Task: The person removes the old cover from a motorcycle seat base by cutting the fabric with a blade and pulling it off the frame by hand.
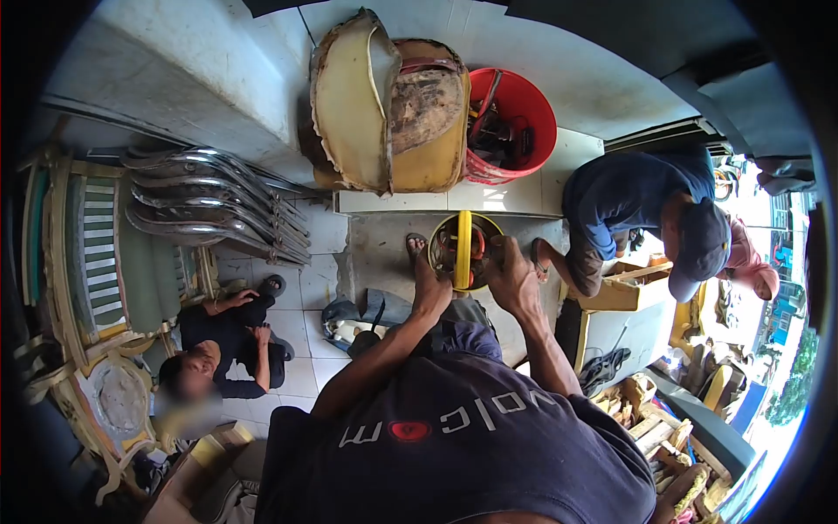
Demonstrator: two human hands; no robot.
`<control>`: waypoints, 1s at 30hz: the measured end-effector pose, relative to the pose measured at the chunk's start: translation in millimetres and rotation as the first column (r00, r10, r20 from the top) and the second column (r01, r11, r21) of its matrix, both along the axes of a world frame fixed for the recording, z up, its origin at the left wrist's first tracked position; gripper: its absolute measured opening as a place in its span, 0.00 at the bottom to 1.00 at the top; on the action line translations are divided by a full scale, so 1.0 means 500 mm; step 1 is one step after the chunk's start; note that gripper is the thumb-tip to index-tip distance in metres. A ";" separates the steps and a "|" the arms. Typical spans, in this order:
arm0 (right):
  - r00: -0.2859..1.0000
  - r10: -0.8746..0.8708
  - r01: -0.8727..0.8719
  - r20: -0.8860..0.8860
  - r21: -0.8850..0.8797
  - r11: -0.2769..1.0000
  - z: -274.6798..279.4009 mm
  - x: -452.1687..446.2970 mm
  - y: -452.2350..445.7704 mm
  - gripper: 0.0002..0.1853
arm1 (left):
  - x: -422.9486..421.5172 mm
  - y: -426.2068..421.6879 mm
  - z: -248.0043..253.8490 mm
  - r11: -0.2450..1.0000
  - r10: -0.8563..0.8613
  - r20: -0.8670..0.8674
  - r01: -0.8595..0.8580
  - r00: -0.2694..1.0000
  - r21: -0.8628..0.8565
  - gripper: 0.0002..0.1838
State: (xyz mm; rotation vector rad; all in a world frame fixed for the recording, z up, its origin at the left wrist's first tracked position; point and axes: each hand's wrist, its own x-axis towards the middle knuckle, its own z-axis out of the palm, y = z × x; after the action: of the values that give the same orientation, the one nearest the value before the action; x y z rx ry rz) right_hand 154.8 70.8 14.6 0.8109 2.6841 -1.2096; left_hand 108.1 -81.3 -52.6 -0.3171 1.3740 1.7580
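A round container (pixel 497 229) with a pale rim stands in front of my body, with dark and red items inside it. Across its opening runs a flat yellow bar (pixel 464 251). My left hand (pixel 431 290) is closed at the container's near left edge, its fingers partly hidden. On the right edge, my right hand (pixel 515 284) is closed with its fingers bent over the rim. Exactly how the fingertips grip cannot be made out.
A red bucket (pixel 541 118) with tools and a worn, peeling seat (pixel 353 105) stand on a tiled ledge (pixel 384 203) ahead. Curved chrome frames (pixel 196 196) are stacked left. One person (pixel 231 349) sits at left; another in a cap (pixel 642 201) bends at right. Wood scraps (pixel 668 432) lie lower right.
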 end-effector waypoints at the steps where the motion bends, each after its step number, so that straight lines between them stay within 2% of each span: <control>1: 1.000 -0.018 0.018 -0.010 0.014 1.000 0.037 0.008 -0.019 0.18 | 0.033 -0.017 -0.071 0.994 0.101 0.018 -0.100 0.995 -0.033 0.37; 2: 0.999 -0.043 0.043 -0.020 0.030 0.999 0.075 0.019 -0.037 0.16 | 0.044 -0.043 -0.070 0.990 0.113 0.026 -0.111 0.993 -0.081 0.31; 3: 0.994 -0.046 0.049 -0.098 0.024 0.999 0.118 0.034 -0.053 0.15 | 0.059 -0.081 -0.088 0.993 0.113 0.003 -0.113 0.994 -0.031 0.32; 5: 0.981 -0.180 0.155 -0.066 -0.284 0.946 0.141 0.097 -0.067 0.19 | 0.091 -0.173 -0.115 0.994 0.107 -0.023 -0.106 0.994 0.025 0.33; 6: 0.969 -0.240 0.193 -0.057 -0.431 0.882 0.148 0.122 -0.074 0.21 | 0.104 -0.212 -0.113 0.993 0.116 -0.064 -0.118 0.991 -0.022 0.31; 7: 0.955 -0.269 0.171 -0.126 -0.506 0.845 0.155 0.155 -0.093 0.23 | 0.102 -0.265 -0.119 0.997 0.065 -0.103 -0.062 0.993 0.034 0.31; 8: 0.938 -0.296 0.142 -0.182 -0.578 0.803 0.155 0.199 -0.116 0.25 | 0.113 -0.316 -0.131 0.997 0.018 -0.136 -0.007 0.990 0.082 0.30; 9: 0.914 -0.309 0.056 -0.264 -0.672 0.738 0.140 0.248 -0.134 0.28 | 0.158 -0.359 -0.127 0.993 0.103 -0.264 -0.113 0.959 -0.026 0.30; 10: 0.861 -0.310 -0.089 -0.403 -0.719 0.689 0.100 0.304 -0.151 0.33 | 0.182 -0.415 -0.170 0.986 0.153 -0.231 -0.165 0.961 -0.034 0.33; 12: 0.677 -0.424 -0.284 -0.601 -0.745 0.603 0.045 0.405 -0.248 0.39 | 0.281 -0.538 -0.155 0.951 0.297 -0.297 -0.311 0.907 0.003 0.33; 13: 0.645 -0.488 -0.294 -0.588 -0.780 0.552 0.029 0.459 -0.312 0.43 | 0.331 -0.586 -0.121 0.923 0.362 -0.294 -0.384 0.885 -0.018 0.33; 14: 0.670 -0.476 -0.314 -0.570 -0.799 0.513 0.008 0.504 -0.365 0.42 | 0.375 -0.635 -0.164 0.894 0.392 -0.275 -0.435 0.878 -0.112 0.33; 16: 0.820 -0.545 0.168 -0.176 -0.836 0.523 0.005 0.582 -0.487 0.35 | 0.463 -0.712 -0.116 0.890 0.425 -0.148 -0.442 0.893 -0.108 0.33; 17: 0.867 -0.494 0.222 -0.061 -0.840 0.495 -0.021 0.614 -0.526 0.25 | 0.503 -0.747 -0.097 0.885 0.445 -0.122 -0.456 0.887 -0.087 0.32; 18: 0.877 -0.478 0.325 0.049 -0.794 0.514 -0.015 0.643 -0.576 0.19 | 0.534 -0.794 -0.148 0.868 0.473 -0.040 -0.474 0.880 -0.148 0.33; 19: 0.866 -0.493 0.340 0.082 -0.821 0.460 0.008 0.669 -0.630 0.17 | 0.564 -0.820 -0.124 0.885 0.429 -0.008 -0.422 0.903 -0.198 0.33; 20: 0.882 -0.470 0.273 0.029 -0.845 0.460 -0.017 0.705 -0.659 0.15 | 0.591 -0.838 -0.091 0.896 0.388 0.024 -0.371 0.921 -0.243 0.33; 22: 0.816 -0.577 0.276 0.034 -0.900 0.337 -0.005 0.748 -0.733 0.15 | 0.655 -0.865 -0.048 0.901 0.395 0.066 -0.373 0.916 -0.224 0.32; 24: 0.865 -0.501 0.110 0.016 -0.981 0.158 0.005 0.789 -0.775 0.17 | 0.701 -0.901 -0.048 0.930 0.323 0.091 -0.298 0.942 -0.214 0.32; 25: 0.904 -0.428 0.057 -0.025 -0.982 0.179 0.008 0.808 -0.786 0.18 | 0.721 -0.905 -0.049 0.943 0.290 0.086 -0.269 0.953 -0.198 0.32; 26: 0.931 -0.365 0.058 0.009 -0.990 0.125 -0.014 0.832 -0.793 0.18 | 0.737 -0.909 -0.050 0.953 0.259 0.076 -0.242 0.963 -0.184 0.32; 28: 0.913 -0.406 0.105 -0.045 -0.935 0.339 -0.036 0.849 -0.829 0.22 | 0.767 -0.894 -0.037 0.954 0.224 0.040 -0.211 0.974 -0.213 0.31; 29: 0.918 -0.397 0.178 -0.001 -0.893 0.412 -0.042 0.869 -0.833 0.23 | 0.787 -0.898 -0.053 0.955 0.213 0.027 -0.203 0.977 -0.216 0.30; 30: 0.882 -0.467 0.276 0.056 -0.866 0.416 -0.036 0.876 -0.842 0.21 | 0.806 -0.899 -0.066 0.956 0.201 0.014 -0.193 0.980 -0.219 0.30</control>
State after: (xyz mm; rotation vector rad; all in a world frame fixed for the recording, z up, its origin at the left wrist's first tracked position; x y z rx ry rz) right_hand 592.9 -350.0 -3.2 1.1250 1.5280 -2.5193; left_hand 511.1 -531.0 -85.5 -0.6212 1.5561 1.7530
